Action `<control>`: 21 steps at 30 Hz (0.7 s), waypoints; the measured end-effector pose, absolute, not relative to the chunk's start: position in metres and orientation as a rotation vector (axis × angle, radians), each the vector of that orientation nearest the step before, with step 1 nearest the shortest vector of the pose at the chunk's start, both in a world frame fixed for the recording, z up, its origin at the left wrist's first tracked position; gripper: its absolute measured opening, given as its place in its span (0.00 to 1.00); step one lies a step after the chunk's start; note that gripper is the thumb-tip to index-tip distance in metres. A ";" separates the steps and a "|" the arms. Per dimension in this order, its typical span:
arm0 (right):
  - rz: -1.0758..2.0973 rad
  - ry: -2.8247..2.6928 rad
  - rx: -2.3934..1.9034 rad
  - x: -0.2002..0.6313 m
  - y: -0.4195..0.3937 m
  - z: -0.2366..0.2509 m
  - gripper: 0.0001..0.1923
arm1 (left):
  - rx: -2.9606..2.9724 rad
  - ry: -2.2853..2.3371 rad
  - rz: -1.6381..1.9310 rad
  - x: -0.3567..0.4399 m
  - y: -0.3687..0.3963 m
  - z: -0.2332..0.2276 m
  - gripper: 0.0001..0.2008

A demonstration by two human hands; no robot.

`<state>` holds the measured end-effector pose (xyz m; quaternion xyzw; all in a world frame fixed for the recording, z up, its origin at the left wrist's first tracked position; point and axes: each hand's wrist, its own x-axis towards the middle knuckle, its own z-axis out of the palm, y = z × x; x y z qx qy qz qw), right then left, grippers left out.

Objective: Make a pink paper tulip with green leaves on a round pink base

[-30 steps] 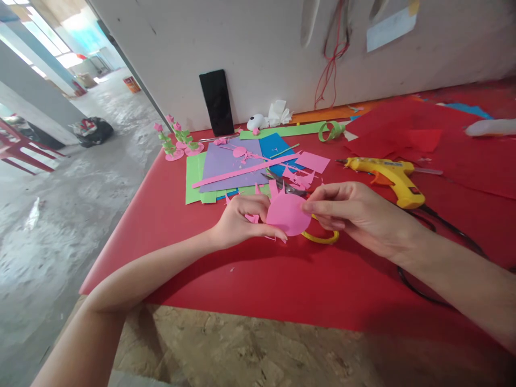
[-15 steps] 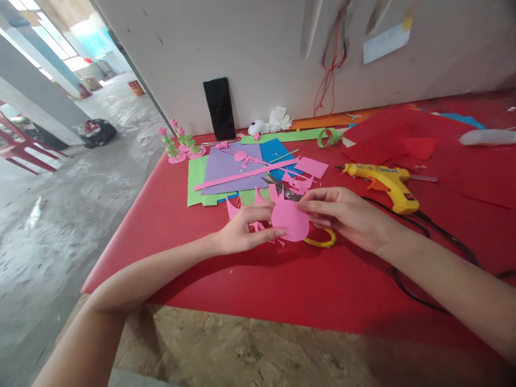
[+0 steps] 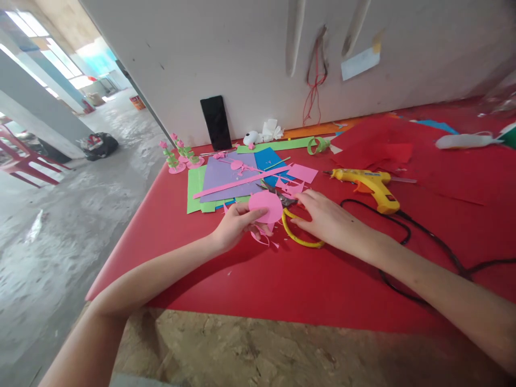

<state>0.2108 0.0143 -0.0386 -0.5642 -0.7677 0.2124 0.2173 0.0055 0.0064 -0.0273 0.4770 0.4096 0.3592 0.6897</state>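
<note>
The left hand (image 3: pixel 234 224) pinches a pink paper circle (image 3: pixel 265 207) between thumb and fingers, holding it just above the red desk (image 3: pixel 258 279) near the middle. The right hand (image 3: pixel 326 220) lies half open, fingers stretched onto the yellow-handled scissors (image 3: pixel 296 231), touching the handle loop without gripping it. The blades (dark, partly under the circle) are hard to make out. Pink scraps (image 3: pixel 262 239) lie beneath the left hand. A yellow glue gun (image 3: pixel 368 183) lies toward the right edge, its cord cut off.
</note>
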 end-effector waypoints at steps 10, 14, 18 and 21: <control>0.246 -2.264 -1.732 0.207 0.012 -0.054 0.21 | 0.908 0.906 0.914 -0.013 0.008 -0.034 0.20; 0.185 -2.196 -1.797 0.204 0.010 -0.051 0.28 | 0.877 0.910 0.876 -0.015 0.008 -0.037 0.24; 0.237 -2.169 -1.807 0.205 0.007 -0.040 0.31 | 0.850 0.892 0.856 -0.016 0.009 -0.038 0.23; 0.305 -2.165 -1.807 0.209 0.006 -0.031 0.30 | 0.838 0.880 0.848 -0.017 0.009 -0.039 0.22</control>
